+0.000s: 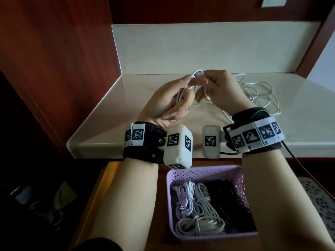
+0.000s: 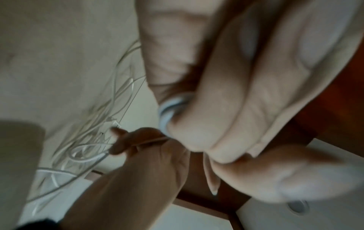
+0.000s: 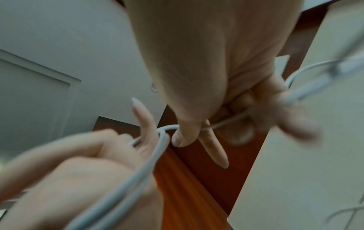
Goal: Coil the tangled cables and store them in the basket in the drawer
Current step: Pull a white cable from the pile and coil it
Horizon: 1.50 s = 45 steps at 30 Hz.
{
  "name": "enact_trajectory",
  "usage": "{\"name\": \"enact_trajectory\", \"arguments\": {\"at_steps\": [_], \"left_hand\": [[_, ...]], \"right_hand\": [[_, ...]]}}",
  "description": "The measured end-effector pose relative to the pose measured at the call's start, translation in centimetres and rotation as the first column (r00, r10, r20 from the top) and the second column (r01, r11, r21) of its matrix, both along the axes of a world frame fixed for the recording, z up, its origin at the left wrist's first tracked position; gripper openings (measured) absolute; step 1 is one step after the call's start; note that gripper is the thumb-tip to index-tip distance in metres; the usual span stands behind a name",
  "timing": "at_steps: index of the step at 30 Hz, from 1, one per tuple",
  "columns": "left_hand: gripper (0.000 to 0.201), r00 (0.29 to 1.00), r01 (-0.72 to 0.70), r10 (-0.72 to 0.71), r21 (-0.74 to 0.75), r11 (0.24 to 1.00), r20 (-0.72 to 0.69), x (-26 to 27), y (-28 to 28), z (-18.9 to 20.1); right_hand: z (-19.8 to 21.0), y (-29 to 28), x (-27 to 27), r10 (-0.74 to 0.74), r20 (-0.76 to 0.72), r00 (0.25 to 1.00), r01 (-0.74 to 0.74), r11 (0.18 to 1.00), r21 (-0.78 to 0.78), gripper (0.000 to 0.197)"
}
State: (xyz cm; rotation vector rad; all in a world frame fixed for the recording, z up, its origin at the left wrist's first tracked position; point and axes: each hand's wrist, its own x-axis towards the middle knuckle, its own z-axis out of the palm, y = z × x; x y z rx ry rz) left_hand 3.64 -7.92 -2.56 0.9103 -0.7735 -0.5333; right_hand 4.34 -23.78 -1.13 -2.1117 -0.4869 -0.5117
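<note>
A thin white cable (image 1: 257, 95) lies tangled on the pale counter (image 1: 299, 124), and part of it runs up into both hands. My left hand (image 1: 174, 98) holds several loops of it (image 2: 167, 109) in curled fingers, palm up, above the counter's middle. My right hand (image 1: 223, 87) pinches a strand (image 3: 222, 123) beside the left fingertips, where a small loop (image 1: 196, 72) stands up. The lilac basket (image 1: 204, 172) sits in the open wooden drawer (image 1: 101, 187) below, holding several coiled white cables (image 1: 192, 205) and dark ones (image 1: 228, 196).
Red-brown wood panels (image 1: 63, 51) wall the counter on the left and right, with a pale backsplash (image 1: 208, 48) behind. A white perforated tray (image 1: 319, 196) shows at the drawer's right. A black wire (image 1: 297, 160) trails from my right wristband.
</note>
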Motion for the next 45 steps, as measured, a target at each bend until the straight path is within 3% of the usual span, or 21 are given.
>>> {"name": "enact_trajectory", "arguments": {"at_steps": [4,7,12,18,22,25,27,28,31,34,37,39,42,45], "left_hand": [[0.048,0.994,0.107,-0.109,-0.137,0.985,-0.007,-0.6,-0.6,0.9],[0.046,0.998,-0.063,0.063,-0.212,0.975,-0.006,-1.3,0.1,1.9],[0.034,0.965,-0.260,0.245,-0.417,0.871,-0.091,-1.6,2.1,3.1],[0.042,0.832,-0.480,0.544,-0.352,0.803,0.107,-1.1,3.9,3.4],[0.038,0.655,-0.703,0.748,-0.279,0.654,0.104,-0.4,4.3,3.4],[0.037,0.399,-0.904,0.915,-0.139,0.403,0.056,0.6,4.8,3.0],[0.037,0.260,-0.962,0.930,-0.013,0.273,0.259,1.0,5.1,2.3],[0.040,0.246,-0.966,0.885,0.020,0.259,0.394,1.0,5.0,1.9],[0.036,0.251,-0.965,0.652,0.129,0.230,0.715,1.1,4.9,0.9],[0.036,0.439,-0.896,0.523,0.403,0.188,0.731,-0.1,3.6,1.3],[0.036,0.570,-0.822,0.435,0.487,0.296,0.697,-1.6,1.7,1.9],[0.045,0.658,-0.752,0.435,0.502,0.428,0.614,-2.5,0.6,2.2],[0.067,0.766,-0.641,0.428,0.520,0.564,0.480,-2.9,0.2,2.3],[0.080,0.802,-0.579,0.325,0.518,0.630,0.501,-2.9,0.7,2.5]], "right_hand": [[-0.2,1.3,-0.1,-0.108,0.115,0.987,0.127,0.978,-0.166,0.037],[-0.5,2.6,-0.1,-0.054,0.126,0.991,0.092,0.943,-0.319,0.031],[-1.2,4.4,-0.7,0.072,-0.008,0.997,-0.068,0.902,-0.425,0.024],[-1.1,4.7,-1.4,0.204,-0.231,0.951,-0.281,0.883,-0.376,0.037],[-1.3,4.0,-1.5,0.262,-0.350,0.899,-0.376,0.873,-0.310,0.036],[-0.6,3.2,-1.8,0.229,-0.397,0.889,-0.390,0.833,-0.392,0.022],[0.0,2.5,-2.0,0.222,-0.436,0.872,-0.415,0.809,-0.417,0.018],[0.2,2.1,-2.1,0.223,-0.439,0.870,-0.416,0.810,-0.413,0.018],[1.2,0.7,-2.1,0.175,-0.271,0.947,-0.265,0.901,-0.343,0.015],[2.2,-0.4,-2.3,0.007,0.092,0.996,0.009,0.985,-0.172,0.013],[2.8,-0.7,-2.7,-0.104,0.307,0.946,0.114,0.993,-0.017,0.022],[2.9,-0.7,-2.8,-0.176,0.389,0.904,0.158,0.984,0.078,0.032],[3.1,-1.2,-2.8,-0.286,0.433,0.855,0.233,0.957,0.171,0.049],[2.8,-1.5,-2.5,-0.330,0.393,0.858,0.281,0.943,0.177,0.055]]}}
